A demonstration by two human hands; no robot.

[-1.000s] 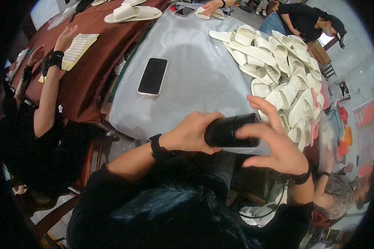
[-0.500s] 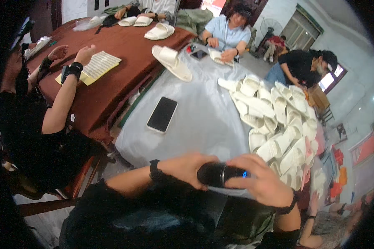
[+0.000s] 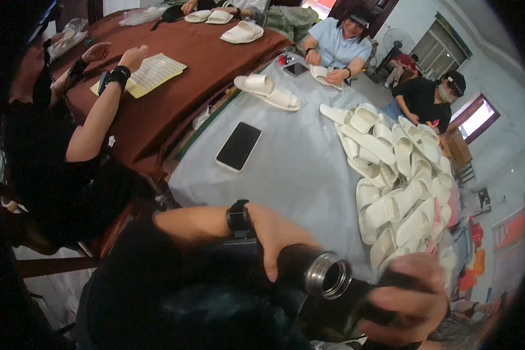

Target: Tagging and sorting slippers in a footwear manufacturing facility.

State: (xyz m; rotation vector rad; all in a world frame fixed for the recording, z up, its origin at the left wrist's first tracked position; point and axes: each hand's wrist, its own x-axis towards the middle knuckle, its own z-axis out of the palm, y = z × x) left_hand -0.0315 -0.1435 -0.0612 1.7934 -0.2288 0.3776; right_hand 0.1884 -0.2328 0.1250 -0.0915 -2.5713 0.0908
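Note:
A black vacuum flask (image 3: 322, 276) lies tilted in front of me, its bare steel mouth facing right. My left hand (image 3: 281, 234) is wrapped round its body, with a black band on the wrist. Just right of the mouth, apart from it, my right hand (image 3: 413, 300) is closed on the flask's black lid (image 3: 398, 282); motion blurs hand and lid. Beyond the flask, a phone (image 3: 239, 146) with a dark screen lies on the grey-covered table (image 3: 297, 175). Close past my right hand rises a heap of cream slippers (image 3: 399, 195).
Two cream slippers (image 3: 269, 93) lie past the phone. A brown-covered table (image 3: 198, 81) adjoins on the left, bearing a yellow-edged sheet (image 3: 156, 74) and more slippers. One person sits close on my left. Across the table, another person (image 3: 336, 49) handles a slipper.
The lid has come off the flask, and my right hand has carried it right and down. The steel mouth now shows. The view has shifted a little.

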